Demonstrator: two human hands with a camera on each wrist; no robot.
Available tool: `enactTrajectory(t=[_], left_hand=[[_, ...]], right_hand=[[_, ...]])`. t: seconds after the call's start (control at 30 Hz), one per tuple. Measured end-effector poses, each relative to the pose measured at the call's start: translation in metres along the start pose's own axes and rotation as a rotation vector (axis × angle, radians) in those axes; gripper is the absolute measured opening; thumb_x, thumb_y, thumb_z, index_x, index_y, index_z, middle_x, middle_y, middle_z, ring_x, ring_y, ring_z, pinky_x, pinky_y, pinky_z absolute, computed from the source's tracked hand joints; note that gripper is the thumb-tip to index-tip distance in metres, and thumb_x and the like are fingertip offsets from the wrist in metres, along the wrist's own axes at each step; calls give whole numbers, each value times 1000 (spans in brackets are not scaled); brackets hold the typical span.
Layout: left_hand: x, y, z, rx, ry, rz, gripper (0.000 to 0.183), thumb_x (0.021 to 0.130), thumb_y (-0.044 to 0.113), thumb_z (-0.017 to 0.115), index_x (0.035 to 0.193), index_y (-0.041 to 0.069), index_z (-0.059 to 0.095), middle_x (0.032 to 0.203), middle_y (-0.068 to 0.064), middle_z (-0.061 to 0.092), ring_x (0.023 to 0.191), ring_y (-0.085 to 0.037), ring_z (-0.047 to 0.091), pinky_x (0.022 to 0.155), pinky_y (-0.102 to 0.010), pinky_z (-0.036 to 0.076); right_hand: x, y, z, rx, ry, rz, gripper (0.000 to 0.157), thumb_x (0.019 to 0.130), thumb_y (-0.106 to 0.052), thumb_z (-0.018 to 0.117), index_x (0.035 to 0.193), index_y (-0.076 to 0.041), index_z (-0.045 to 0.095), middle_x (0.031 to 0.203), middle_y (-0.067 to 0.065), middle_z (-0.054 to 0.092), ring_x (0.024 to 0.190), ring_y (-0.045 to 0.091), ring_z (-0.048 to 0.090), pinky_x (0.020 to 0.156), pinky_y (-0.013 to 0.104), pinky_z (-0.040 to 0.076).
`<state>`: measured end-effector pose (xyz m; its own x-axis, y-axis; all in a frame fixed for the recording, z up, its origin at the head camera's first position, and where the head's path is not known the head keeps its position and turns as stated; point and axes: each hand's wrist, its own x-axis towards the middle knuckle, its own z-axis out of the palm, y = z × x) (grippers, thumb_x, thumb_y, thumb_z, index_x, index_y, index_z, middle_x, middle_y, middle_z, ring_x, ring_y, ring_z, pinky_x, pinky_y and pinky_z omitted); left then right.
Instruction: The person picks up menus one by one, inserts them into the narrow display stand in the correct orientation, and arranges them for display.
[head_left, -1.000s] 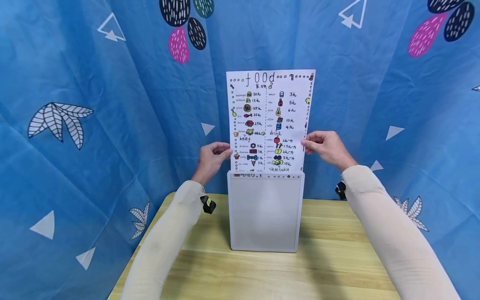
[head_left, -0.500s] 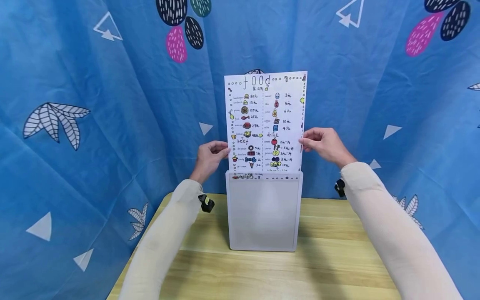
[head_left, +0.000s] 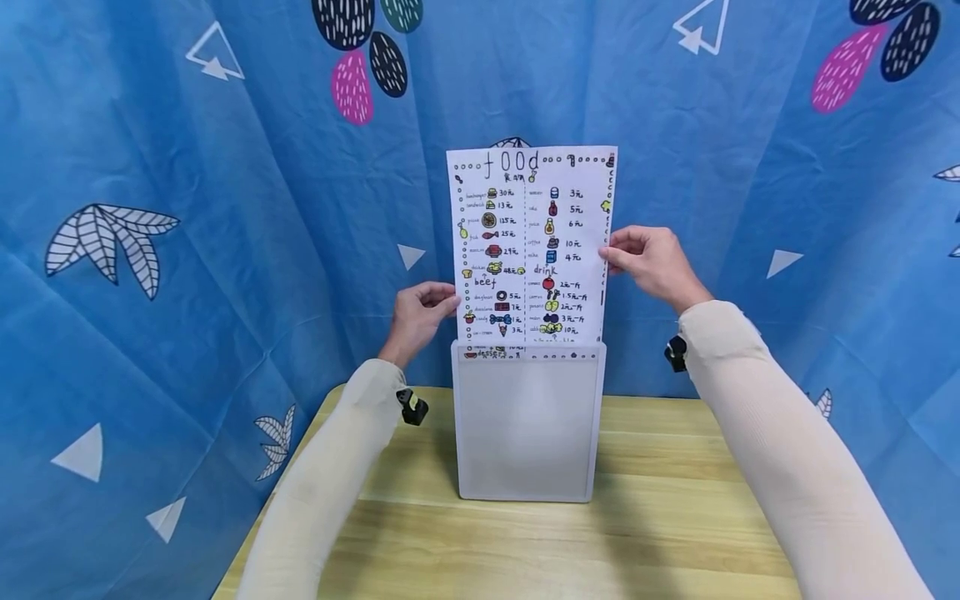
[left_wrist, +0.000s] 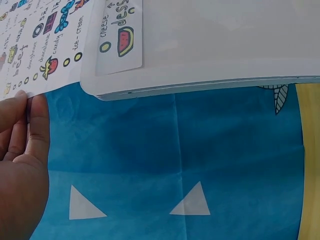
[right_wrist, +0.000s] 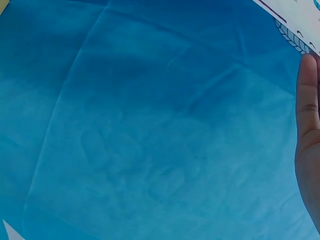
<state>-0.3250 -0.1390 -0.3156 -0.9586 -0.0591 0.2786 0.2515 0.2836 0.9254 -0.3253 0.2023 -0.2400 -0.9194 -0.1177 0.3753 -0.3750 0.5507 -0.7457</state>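
Observation:
A hand-drawn paper menu headed "food" stands upright in the head view. Its lower edge sits inside the top of a clear, pale-framed display stand on the table. My left hand pinches the menu's left edge, just above the stand's top corner. Higher up, my right hand pinches the right edge between thumb and fingers. In the left wrist view the menu's bottom corner shows through the stand's clear front. The right wrist view catches only part of the right hand at the paper's edge.
The wooden table lies under the stand and reaches back to a blue patterned curtain, which hangs behind and at both sides. A small black camera is worn on the left wrist, another on the right.
The menu has gone slightly down into the stand and straightened from its earlier tilt. My right hand has since shifted higher along the right edge; the left hand keeps its place.

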Motion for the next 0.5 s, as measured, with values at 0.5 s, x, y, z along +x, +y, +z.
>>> enactTrajectory(t=[0.5], left_hand=[[-2,1,-1,-21,-3,13,22,93,11,72,112,1,72,105,-14,71,91,-23,70,85,-32,57]], right_hand=[[-7,11,5,-36,-10,13,26,97,-21,68,108,2,71,95,12,74,81,20,71,74,20,48]])
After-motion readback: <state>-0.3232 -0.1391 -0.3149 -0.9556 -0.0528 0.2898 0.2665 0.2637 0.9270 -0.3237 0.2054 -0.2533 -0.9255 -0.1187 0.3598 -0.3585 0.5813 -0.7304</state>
